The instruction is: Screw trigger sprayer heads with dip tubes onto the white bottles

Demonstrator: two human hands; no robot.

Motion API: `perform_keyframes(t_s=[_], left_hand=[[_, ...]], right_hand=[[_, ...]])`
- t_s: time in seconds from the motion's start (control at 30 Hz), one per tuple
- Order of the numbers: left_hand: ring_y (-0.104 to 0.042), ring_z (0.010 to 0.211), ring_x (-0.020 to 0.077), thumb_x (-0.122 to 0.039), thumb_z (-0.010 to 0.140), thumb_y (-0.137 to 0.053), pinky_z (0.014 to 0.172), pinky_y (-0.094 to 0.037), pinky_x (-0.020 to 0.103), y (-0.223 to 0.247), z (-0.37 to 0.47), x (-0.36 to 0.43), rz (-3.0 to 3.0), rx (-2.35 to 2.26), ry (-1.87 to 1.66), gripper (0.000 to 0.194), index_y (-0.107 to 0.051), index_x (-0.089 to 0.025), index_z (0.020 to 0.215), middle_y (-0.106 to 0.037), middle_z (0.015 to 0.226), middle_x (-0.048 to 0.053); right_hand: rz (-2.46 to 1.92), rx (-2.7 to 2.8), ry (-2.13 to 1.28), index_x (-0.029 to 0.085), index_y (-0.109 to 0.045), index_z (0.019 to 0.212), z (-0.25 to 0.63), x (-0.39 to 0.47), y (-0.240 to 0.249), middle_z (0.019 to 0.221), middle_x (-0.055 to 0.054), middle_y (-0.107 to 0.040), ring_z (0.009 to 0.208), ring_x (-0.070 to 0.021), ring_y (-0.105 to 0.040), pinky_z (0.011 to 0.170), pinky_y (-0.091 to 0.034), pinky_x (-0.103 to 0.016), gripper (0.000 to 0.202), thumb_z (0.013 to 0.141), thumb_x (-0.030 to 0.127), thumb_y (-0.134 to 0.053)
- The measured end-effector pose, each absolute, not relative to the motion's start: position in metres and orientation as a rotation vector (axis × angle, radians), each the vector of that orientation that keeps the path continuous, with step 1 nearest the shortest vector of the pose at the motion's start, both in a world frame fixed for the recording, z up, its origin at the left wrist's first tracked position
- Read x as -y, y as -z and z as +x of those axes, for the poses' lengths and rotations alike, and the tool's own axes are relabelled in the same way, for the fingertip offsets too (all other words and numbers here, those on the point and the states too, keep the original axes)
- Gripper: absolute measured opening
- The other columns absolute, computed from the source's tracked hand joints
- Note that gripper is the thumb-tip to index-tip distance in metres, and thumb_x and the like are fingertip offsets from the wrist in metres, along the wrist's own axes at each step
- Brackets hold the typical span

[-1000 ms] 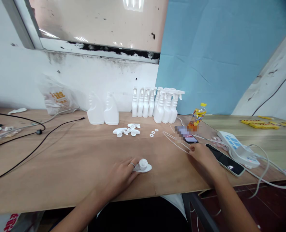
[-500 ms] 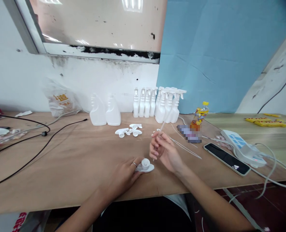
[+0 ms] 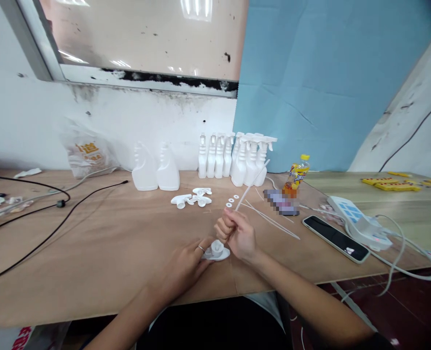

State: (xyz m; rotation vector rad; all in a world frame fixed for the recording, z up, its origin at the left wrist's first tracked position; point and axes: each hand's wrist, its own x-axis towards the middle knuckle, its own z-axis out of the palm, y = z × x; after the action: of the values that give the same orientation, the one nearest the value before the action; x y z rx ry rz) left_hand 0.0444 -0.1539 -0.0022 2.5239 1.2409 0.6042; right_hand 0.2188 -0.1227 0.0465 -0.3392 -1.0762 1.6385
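A white trigger spray head (image 3: pixel 221 253) lies on the table near the front edge, its round collar facing up. My left hand (image 3: pixel 188 260), with a ring on one finger, is closed around its left end. Just above and to the right, my right hand (image 3: pixel 237 233) is closed in a fist on a thin, translucent plastic tube (image 3: pixel 250 186) that slants up to the right. Beyond that hand lie small white washers (image 3: pixel 231 200) and more loose thin tubes (image 3: pixel 273 221). Three more spray heads (image 3: pixel 201 200) rest farther back, left of the washers.
White bottles with spray heads (image 3: pixel 251 163) stand at the wall, with two headless bottles (image 3: pixel 167 170) to their left. On the right are a drink bottle (image 3: pixel 298 172), a phone (image 3: pixel 335 239) and a power strip (image 3: pixel 353 218). A black cable (image 3: pixel 73 221) crosses the left side.
My right hand has turned and closed into a fist around the tube, moving slightly left toward the spray head. The washers show more clearly now. My left hand keeps its hold.
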Motion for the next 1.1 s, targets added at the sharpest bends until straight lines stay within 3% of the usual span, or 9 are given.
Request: perform_keyframes(t_s=[1.1], left_hand=[[-0.068, 0.1, 0.0232, -0.032, 0.098, -0.05, 0.084, -0.053, 0.034, 0.007, 0.044, 0.152, 2.548, -1.226, -0.638, 0.038, -0.048, -0.025, 0.135, -0.068, 0.116, 0.008]], right_hand=[[-0.33, 1.017, -1.733, 0.022, -0.024, 0.053, 0.21, 0.113, -0.044, 0.046, 0.011, -0.017, 0.039, -0.0049, -0.011, 0.037, -0.007, -0.02, 0.06, 0.081, 0.044, -0.072]])
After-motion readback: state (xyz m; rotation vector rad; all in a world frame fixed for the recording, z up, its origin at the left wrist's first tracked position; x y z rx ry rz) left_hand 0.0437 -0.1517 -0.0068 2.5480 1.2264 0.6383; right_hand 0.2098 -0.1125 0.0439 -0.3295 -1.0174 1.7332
